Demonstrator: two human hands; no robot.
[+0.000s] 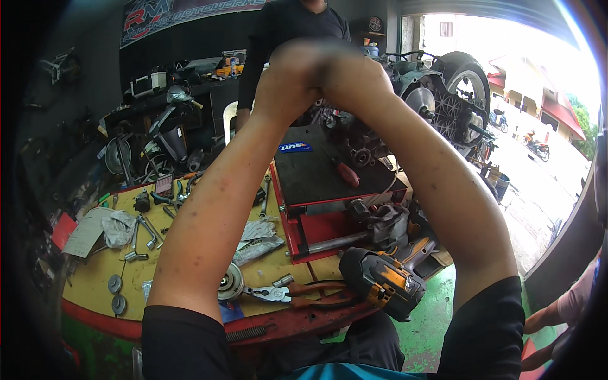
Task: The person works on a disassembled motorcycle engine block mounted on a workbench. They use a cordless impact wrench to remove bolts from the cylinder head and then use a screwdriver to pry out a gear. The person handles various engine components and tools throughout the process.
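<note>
My left hand [288, 85] and my right hand [361, 82] are raised together at top centre, fingers closed; a blur hides what they hold. An engine with a rear wheel [465, 88] is just behind them. Below are a black-topped red stand [316, 177], a blue packet [294, 147] and a red-handled tool [347, 176]. Lower on the yellow bench [304, 271] lie a black-and-orange power tool [383, 282], orange-handled pliers [297, 294], a metal pulley [231, 282] and several wrenches [152, 234].
A person in dark clothing [266, 25] stands opposite me, behind my hands; another person's arm [544, 320] shows at lower right. Cluttered shelving [177, 82] lines the back left, with a white chair [229, 120] beside the standing person. A bright doorway opens at right onto parked scooters [535, 142].
</note>
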